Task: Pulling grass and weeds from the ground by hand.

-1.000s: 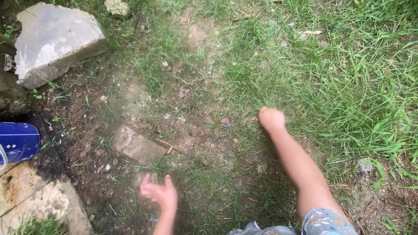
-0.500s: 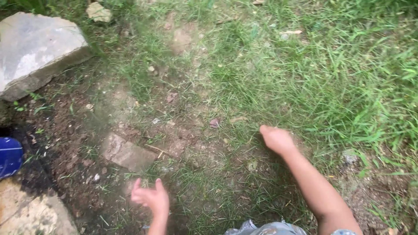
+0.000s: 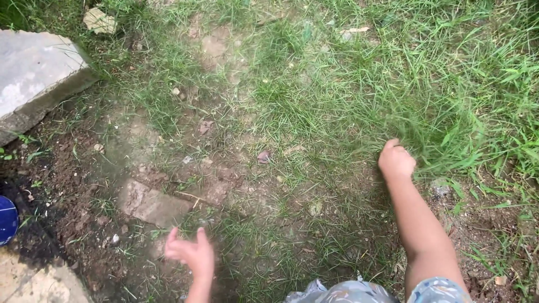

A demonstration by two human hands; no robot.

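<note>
Toward the lawn's right edge, the right hand (image 3: 396,163) has slid from the worn middle patch into a tall grass clump (image 3: 443,137), fist closed on blades; the left hand (image 3: 191,253) still hovers open, empty, over bare soil (image 3: 78,185)

Long green grass (image 3: 443,134) grows thick and upright, a tuft bunched in the right hand (image 3: 396,162).

2 hands (image 3: 191,253) (image 3: 396,161), 1 slab (image 3: 33,78), 1 brick (image 3: 149,203) below-right of slab, 1 blue can (image 3: 7,220) below slab.
</note>
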